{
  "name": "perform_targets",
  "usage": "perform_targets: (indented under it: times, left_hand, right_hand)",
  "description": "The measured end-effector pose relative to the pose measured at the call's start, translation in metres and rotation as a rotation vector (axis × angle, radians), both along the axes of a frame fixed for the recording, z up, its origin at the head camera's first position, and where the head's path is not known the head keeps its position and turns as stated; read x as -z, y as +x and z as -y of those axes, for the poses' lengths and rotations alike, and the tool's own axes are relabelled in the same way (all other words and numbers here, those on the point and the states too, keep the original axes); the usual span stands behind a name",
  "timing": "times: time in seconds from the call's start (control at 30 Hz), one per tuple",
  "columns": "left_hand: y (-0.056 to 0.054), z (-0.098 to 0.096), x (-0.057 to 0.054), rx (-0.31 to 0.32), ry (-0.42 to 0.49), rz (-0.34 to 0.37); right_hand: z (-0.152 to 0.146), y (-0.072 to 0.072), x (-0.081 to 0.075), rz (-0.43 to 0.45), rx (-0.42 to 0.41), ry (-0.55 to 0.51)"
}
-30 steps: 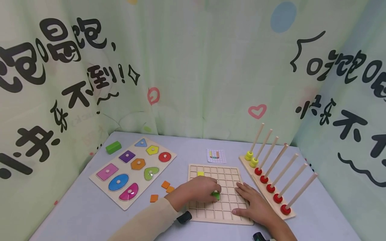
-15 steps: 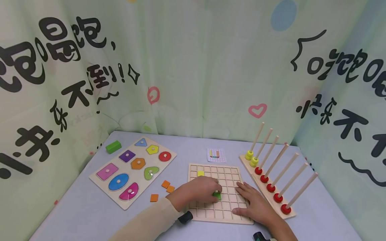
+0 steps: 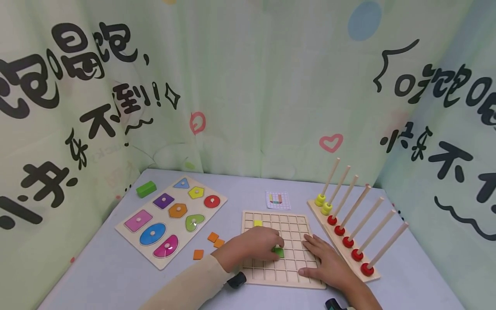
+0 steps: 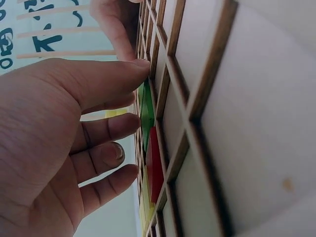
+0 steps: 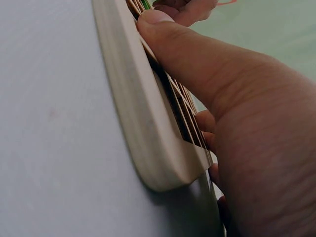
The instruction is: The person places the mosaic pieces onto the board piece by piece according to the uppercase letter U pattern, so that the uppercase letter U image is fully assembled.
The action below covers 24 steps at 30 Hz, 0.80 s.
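Observation:
A wooden grid board [image 3: 284,275] lies on the table before me. My left hand [image 3: 261,243] reaches over its middle, thumb and fingertips pinching at a green tile [image 3: 280,253]. In the left wrist view, a red tile [image 4: 155,168] and a yellow strip of tile [image 4: 145,200] sit in the grid beside the green; from the head, the hand hides the red one. Another bit of yellow tile [image 3: 257,223] shows near the board's far left. My right hand [image 3: 327,262] rests with spread, straight fingers on the board's right edge, its thumb [image 5: 168,34] on the near part.
Several orange tiles [image 3: 198,255] lie left of the board. Further left are a shape puzzle [image 3: 155,213] with knobbed pieces and a green block [image 3: 146,189]. A printed pattern card [image 3: 277,200] lies behind the board. On the right stands a peg rack [image 3: 358,272] with red and yellow beads.
Both hands hold nearly the same places throughout; the left fingers shift only very slightly at the green tile.

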State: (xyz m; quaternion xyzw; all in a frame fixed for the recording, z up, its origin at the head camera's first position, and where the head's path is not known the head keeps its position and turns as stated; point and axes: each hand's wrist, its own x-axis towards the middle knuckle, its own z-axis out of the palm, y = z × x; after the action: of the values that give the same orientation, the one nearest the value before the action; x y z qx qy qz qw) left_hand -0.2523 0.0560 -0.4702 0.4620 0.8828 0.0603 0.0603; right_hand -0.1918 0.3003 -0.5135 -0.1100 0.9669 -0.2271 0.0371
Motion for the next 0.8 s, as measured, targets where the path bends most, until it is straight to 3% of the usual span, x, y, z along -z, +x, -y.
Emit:
perform_targets:
  times: [0.27,0.53,0.8]
  left_hand:
    - [0.0,0.018,-0.004,-0.008,-0.001,-0.019]
    - [-0.002,0.043,-0.007,0.001,-0.009,-0.088]
    - [0.002,0.072,-0.006,-0.071,-0.02,-0.102]
  right_hand:
    - [0.0,-0.001,-0.002,-0.002,-0.011,0.009]
    - [0.001,-0.002,-0.001,0.015,-0.01,-0.007]
    - [0.0,-0.001,-0.001,0.014,-0.004,-0.011]
